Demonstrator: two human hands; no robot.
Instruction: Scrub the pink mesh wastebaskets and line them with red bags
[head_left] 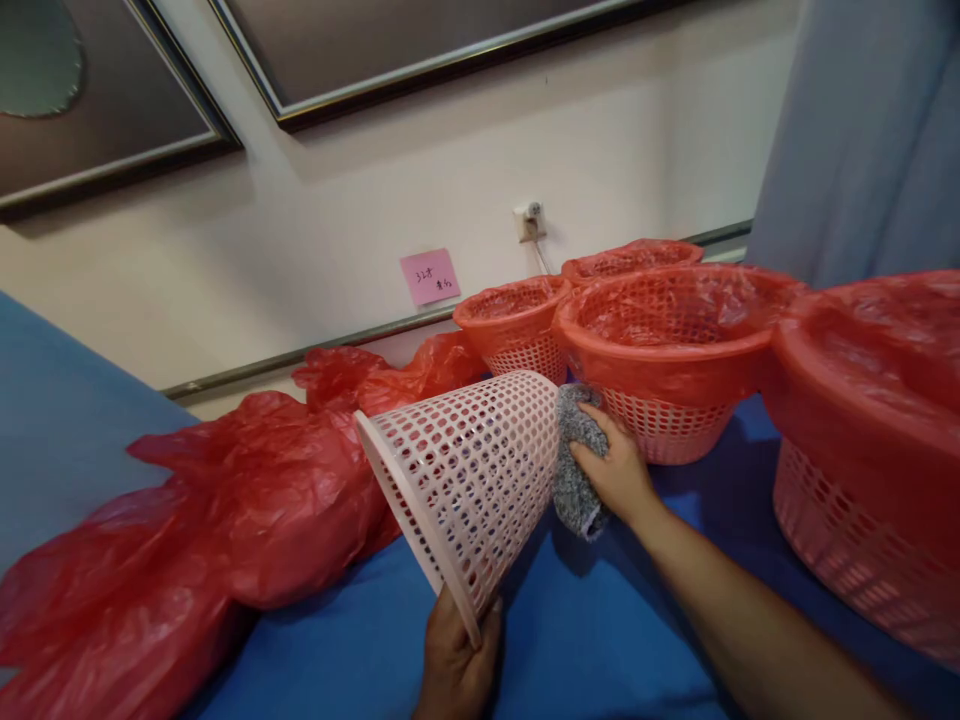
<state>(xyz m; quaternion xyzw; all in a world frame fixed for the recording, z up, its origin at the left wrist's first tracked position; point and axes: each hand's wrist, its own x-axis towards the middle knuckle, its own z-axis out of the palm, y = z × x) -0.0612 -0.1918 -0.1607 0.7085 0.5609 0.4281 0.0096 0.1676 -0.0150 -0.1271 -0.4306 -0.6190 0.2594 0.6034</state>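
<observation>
A pale pink perforated plastic wastebasket is tipped on its side above the blue surface, its mouth toward the lower left. My left hand grips its rim from below, thumb and fingers on either side of the edge. A folded grey cloth is pressed against the basket's base. My right hand is closed on that cloth, fingers on its upper face. The inside of the basket shows only through its holes.
Several pink baskets lined with red plastic bags stand right and behind, including a near one and a middle one. Crumpled red plastic bags lie left. A pink note and a socket are on the wall.
</observation>
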